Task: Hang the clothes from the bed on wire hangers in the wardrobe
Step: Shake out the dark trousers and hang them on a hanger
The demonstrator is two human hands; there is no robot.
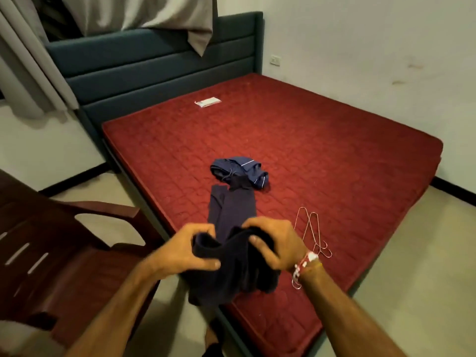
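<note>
Now gripping a dark garment (231, 269) with both hands: left hand (185, 249) curled round one bunched edge, right hand (275, 243) pinching the other. Cloth draped over the mattress (334, 150) near edge, too bunched to call a long axis. Hangers (316, 229) flat just right of the garment, lengthwise away from the body, partly under the right wrist, so nearer that hand. Beyond the garment, folded trousers (231, 210), then a blue pile (239, 172). Wardrobe not in view. Likely next: right hand freed for a hanger.
</note>
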